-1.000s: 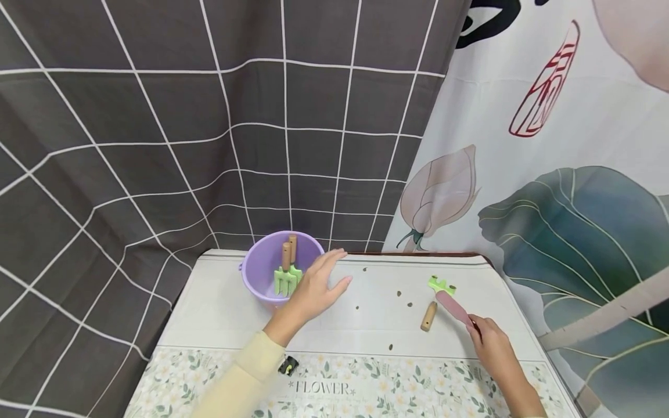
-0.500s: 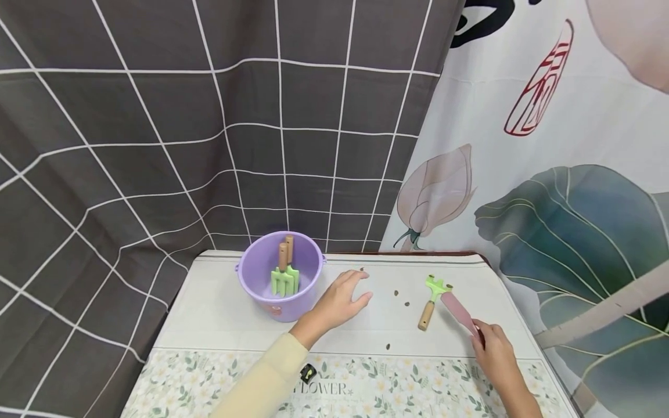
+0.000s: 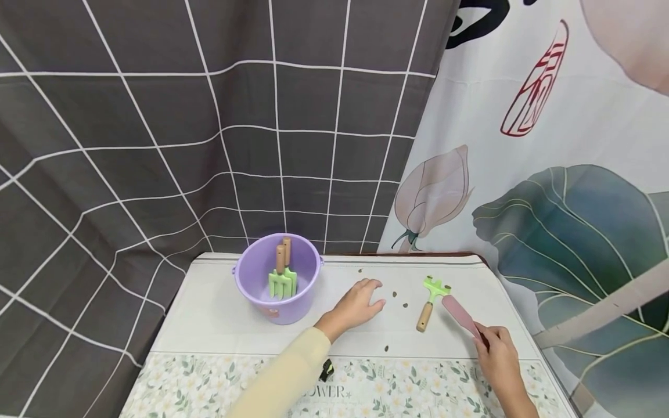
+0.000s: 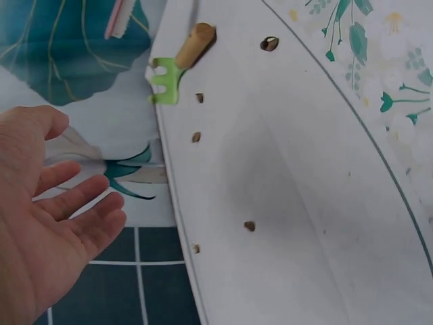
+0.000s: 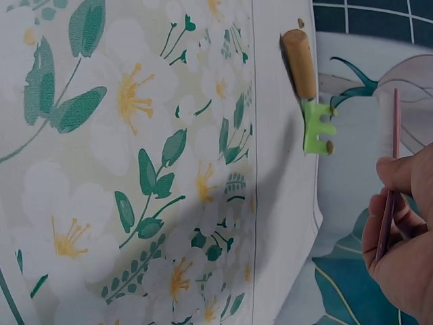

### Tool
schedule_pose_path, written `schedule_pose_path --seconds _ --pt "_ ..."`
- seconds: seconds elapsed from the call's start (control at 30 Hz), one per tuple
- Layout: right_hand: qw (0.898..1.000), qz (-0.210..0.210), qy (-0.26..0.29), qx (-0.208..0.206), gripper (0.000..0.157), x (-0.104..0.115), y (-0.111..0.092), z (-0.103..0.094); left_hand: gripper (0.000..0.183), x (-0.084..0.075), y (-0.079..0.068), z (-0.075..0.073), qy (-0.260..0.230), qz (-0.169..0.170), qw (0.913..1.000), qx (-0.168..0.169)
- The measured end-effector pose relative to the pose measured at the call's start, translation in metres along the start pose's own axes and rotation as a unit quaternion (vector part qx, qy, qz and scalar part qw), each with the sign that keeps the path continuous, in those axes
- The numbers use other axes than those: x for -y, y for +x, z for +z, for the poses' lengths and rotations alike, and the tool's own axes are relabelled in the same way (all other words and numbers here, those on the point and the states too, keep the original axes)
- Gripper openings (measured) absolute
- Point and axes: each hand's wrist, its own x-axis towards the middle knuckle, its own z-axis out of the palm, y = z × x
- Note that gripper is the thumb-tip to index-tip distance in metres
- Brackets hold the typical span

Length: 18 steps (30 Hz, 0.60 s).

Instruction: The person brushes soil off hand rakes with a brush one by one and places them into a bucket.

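Observation:
My right hand (image 3: 500, 361) grips the handle of a pink brush (image 3: 460, 313); its pale bristles show in the left wrist view. Just left of the brush head lies a small green rake (image 3: 431, 290) with a wooden handle, brown bits on its tines. My left hand (image 3: 354, 307) hovers over the middle of the table, fingers loosely bent, holding nothing. Around it are several small brown bits (image 3: 405, 305) scattered on the white surface. In the right wrist view the brush (image 5: 396, 135) appears edge-on, pinched between thumb and fingers.
A purple bucket (image 3: 303, 307) stands at the back left of the table, holding a green hand fork (image 3: 280, 284) and another green tool with wooden handles. A flowered cloth strip (image 3: 407, 386) covers the table's near side. Curtains hang behind and to the right.
My left hand has moved right, away from the bucket, toward the scattered bits. The right hand with the brush has barely moved, its tip now slightly lower beside the rake.

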Motion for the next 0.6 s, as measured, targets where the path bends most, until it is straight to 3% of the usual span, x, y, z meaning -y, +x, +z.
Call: schedule_pose_path --seconds 0.27,0.6 --pt "1.000 0.018 0.002 0.010 0.036 0.000 -0.001 0.003 0.043 -0.010 0.016 0.027 -0.045 -0.028 0.9983 0.027" --pt "0.998 0.061 0.007 0.031 0.040 0.005 -0.001 0.007 0.054 -0.032 0.028 0.064 0.007 -0.065 0.9960 0.062"
